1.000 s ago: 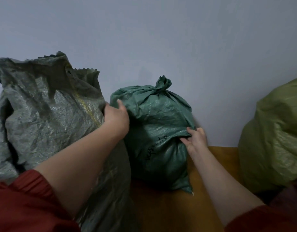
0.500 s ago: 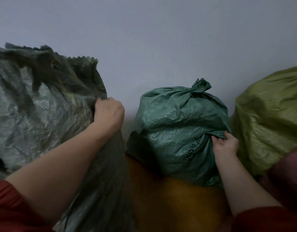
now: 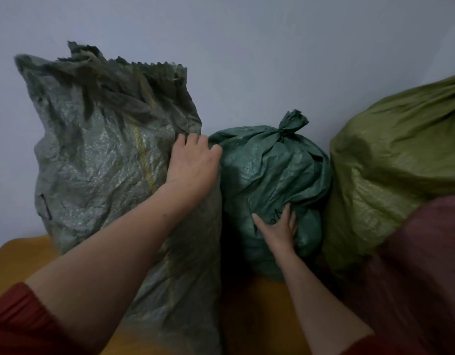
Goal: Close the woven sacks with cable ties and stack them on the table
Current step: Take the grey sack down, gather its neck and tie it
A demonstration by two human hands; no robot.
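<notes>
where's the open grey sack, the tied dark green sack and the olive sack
grey sack (image 3: pixel 101 162): head view, crinkled front face below the serrated open top
dark green sack (image 3: pixel 267 172): head view, front face below the tied neck
olive sack (image 3: pixel 400 155): head view, broad side face

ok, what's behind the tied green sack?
Only the plain wall shows above the tied sack. Lower down, the sack itself and the right hand, spread flat on its front, cover whatever is behind it.
</notes>
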